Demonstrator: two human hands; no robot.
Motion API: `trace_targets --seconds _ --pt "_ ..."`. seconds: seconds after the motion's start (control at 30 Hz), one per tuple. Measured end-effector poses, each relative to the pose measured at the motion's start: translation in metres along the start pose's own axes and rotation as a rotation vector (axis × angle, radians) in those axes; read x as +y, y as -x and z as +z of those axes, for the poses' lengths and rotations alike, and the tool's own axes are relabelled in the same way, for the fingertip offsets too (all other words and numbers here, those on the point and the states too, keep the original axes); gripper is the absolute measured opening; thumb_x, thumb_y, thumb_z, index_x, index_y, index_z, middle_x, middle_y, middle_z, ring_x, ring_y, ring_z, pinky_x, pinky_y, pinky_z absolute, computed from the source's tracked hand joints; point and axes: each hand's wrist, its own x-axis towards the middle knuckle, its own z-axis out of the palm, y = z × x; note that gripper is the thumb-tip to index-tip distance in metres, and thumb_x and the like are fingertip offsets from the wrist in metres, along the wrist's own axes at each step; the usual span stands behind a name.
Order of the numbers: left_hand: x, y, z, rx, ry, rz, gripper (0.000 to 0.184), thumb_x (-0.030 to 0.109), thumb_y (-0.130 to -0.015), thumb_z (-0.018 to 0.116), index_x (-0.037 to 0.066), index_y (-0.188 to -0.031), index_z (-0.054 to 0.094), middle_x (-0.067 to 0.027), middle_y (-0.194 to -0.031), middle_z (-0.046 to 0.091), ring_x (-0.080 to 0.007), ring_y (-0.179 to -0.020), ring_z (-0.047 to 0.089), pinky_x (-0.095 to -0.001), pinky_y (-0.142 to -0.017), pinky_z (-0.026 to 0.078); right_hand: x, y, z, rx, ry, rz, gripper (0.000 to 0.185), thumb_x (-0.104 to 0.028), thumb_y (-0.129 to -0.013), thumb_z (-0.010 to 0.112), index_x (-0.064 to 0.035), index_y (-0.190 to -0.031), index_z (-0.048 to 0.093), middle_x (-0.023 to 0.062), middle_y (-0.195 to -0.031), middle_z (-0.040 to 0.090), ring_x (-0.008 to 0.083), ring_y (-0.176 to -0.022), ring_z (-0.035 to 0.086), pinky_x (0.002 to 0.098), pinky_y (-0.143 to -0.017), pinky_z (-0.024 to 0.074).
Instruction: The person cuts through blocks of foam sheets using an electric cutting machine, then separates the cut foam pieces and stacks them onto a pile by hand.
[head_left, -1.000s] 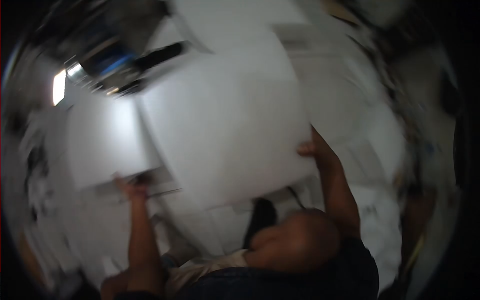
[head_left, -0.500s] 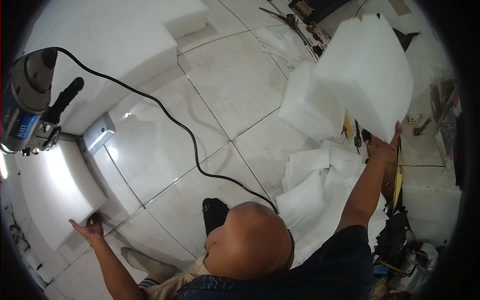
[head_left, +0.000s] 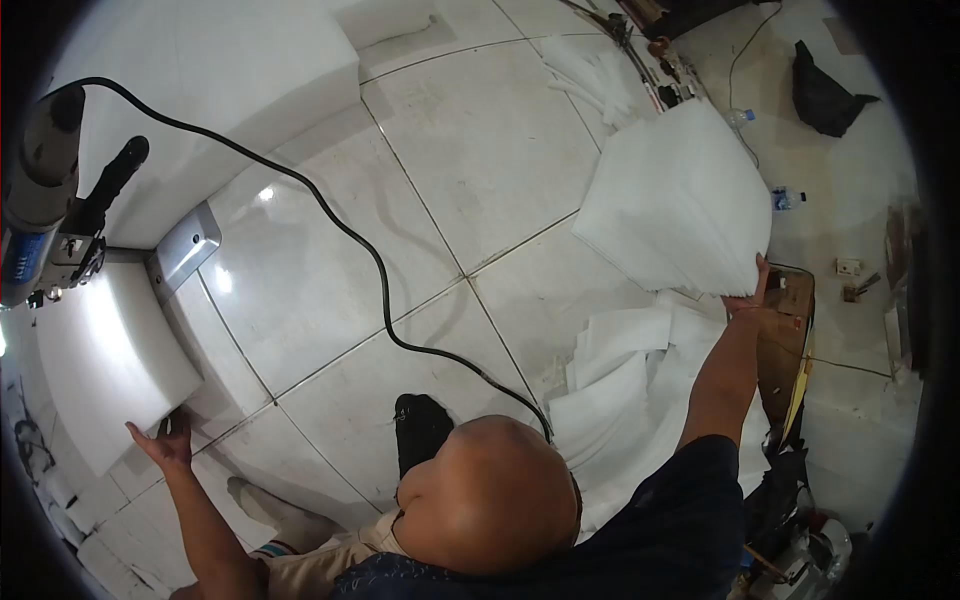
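On the left, my left hand (head_left: 165, 445) grips the near edge of a white foam block (head_left: 115, 360), thumb over the edge and fingers partly hidden beneath it. Beside the block's far end stands a corded electric cutting machine (head_left: 45, 200) with a black handle and a metal base plate (head_left: 187, 250). Far to the right, my right hand (head_left: 748, 292) is closed on the near lower corner of a white stack of foam (head_left: 680, 200), its fingers partly covered by it. Thin layers show along the stack's side.
Loose white foam sheets (head_left: 640, 370) lie heaped by my right knee. A black cable (head_left: 375, 260) crosses the tiled floor (head_left: 480, 130). Larger foam (head_left: 230, 90) stands at upper left. Small bottles (head_left: 787, 199), a black cloth-like piece (head_left: 825, 95) and a brown board (head_left: 785, 350) lie right.
My right hand has lowered the foam from its tilted position onto or against the other foam piece there, and it now looks like one stack. My left hand stays at its block.
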Motion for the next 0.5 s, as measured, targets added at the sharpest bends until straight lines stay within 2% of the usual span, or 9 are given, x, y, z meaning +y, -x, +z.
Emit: trace_targets --seconds 0.07,0.13,0.27,0.3,0.33,0.37,0.43,0.47,0.5 --pt "0.010 0.007 -0.005 -0.041 -0.106 -0.040 0.125 0.069 -0.066 0.071 -0.006 -0.146 0.011 -0.0236 -0.141 0.031 -0.0371 -0.128 0.037 -0.0490 -0.110 0.031 0.006 -0.002 0.002 0.035 0.017 0.024 0.067 -0.048 -0.070 0.073 -0.0159 -0.127 0.055 0.0041 -0.128 0.057 0.0291 -0.116 0.052 0.0504 -0.096 0.0447" --pt "0.028 0.018 -0.008 -0.087 -0.209 -0.082 0.124 0.072 -0.067 0.068 -0.006 -0.146 0.012 -0.0230 -0.141 0.032 -0.0361 -0.128 0.038 -0.0482 -0.109 0.032 0.002 -0.009 0.000 -0.080 0.058 0.029 0.066 -0.046 -0.074 0.070 -0.0144 -0.129 0.053 0.0049 -0.128 0.056 0.0287 -0.118 0.052 0.0494 -0.100 0.0415" --pt "0.122 0.008 -0.058 -0.112 -0.799 -0.640 0.106 0.074 -0.072 0.057 -0.010 -0.134 0.036 -0.0273 -0.130 0.047 -0.0396 -0.120 0.049 -0.0494 -0.100 0.041 -0.014 0.011 0.030 0.121 0.172 0.053 0.063 -0.043 -0.082 0.064 -0.0133 -0.135 0.048 0.0064 -0.134 0.052 0.0278 -0.123 0.049 0.0468 -0.104 0.0388" --pt "0.163 -0.006 -0.072 0.118 -0.979 -0.859 0.090 0.064 -0.079 0.058 -0.010 -0.128 0.042 -0.0303 -0.128 0.050 -0.0431 -0.117 0.051 -0.0500 -0.099 0.043 -0.018 0.010 0.027 0.122 0.162 0.069 0.063 -0.043 -0.082 0.064 -0.0133 -0.135 0.048 0.0064 -0.134 0.052 0.0278 -0.123 0.049 0.0468 -0.104 0.0388" --pt "0.172 0.022 -0.034 0.358 -1.588 -1.032 0.077 0.045 -0.084 0.062 -0.011 -0.131 0.039 -0.0313 -0.134 0.045 -0.0457 -0.121 0.047 -0.0500 -0.102 0.042 -0.024 -0.001 0.016 0.053 0.125 0.035 0.064 -0.043 -0.083 0.062 -0.0132 -0.137 0.047 0.0070 -0.137 0.051 0.0278 -0.125 0.048 0.0463 -0.104 0.0382" --pt "0.208 0.013 -0.041 0.654 -1.756 -1.188 0.071 0.028 -0.084 0.064 -0.013 -0.135 0.035 -0.0321 -0.137 0.042 -0.0463 -0.125 0.044 -0.0521 -0.105 0.039 -0.030 -0.011 0.005 -0.018 0.086 0.004 0.064 -0.043 -0.085 0.061 -0.0130 -0.140 0.045 0.0076 -0.139 0.049 0.0278 -0.127 0.047 0.0457 -0.105 0.0376" --pt "0.319 -0.010 -0.063 0.777 -1.654 -1.145 0.065 0.020 -0.082 0.061 -0.017 -0.132 0.038 -0.0318 -0.135 0.045 -0.0448 -0.127 0.043 -0.0506 -0.107 0.037 -0.039 -0.026 -0.007 -0.055 0.067 -0.031 0.059 -0.040 -0.087 0.059 -0.0116 -0.138 0.047 0.0089 -0.137 0.051 0.0271 -0.125 0.049 0.0435 -0.104 0.0385" --pt "0.340 0.022 -0.043 0.691 -1.769 -0.887 0.063 0.023 -0.084 0.057 -0.020 -0.127 0.041 -0.0322 -0.133 0.047 -0.0445 -0.123 0.047 -0.0478 -0.105 0.040 -0.047 -0.038 -0.015 -0.025 0.103 -0.064 0.057 -0.038 -0.088 0.058 -0.0109 -0.137 0.048 0.0095 -0.137 0.052 0.0268 -0.124 0.049 0.0424 -0.103 0.0389" --pt "0.325 0.068 -0.003 0.716 -1.904 -0.639 0.054 0.028 -0.084 0.055 -0.009 -0.123 0.053 -0.0242 -0.134 0.050 -0.0376 -0.117 0.053 -0.0447 -0.099 0.045 -0.057 -0.052 -0.026 0.020 0.170 -0.131 0.054 -0.036 -0.089 0.057 -0.0102 -0.136 0.049 0.0102 -0.136 0.052 0.0265 -0.123 0.050 0.0413 -0.103 0.0393"
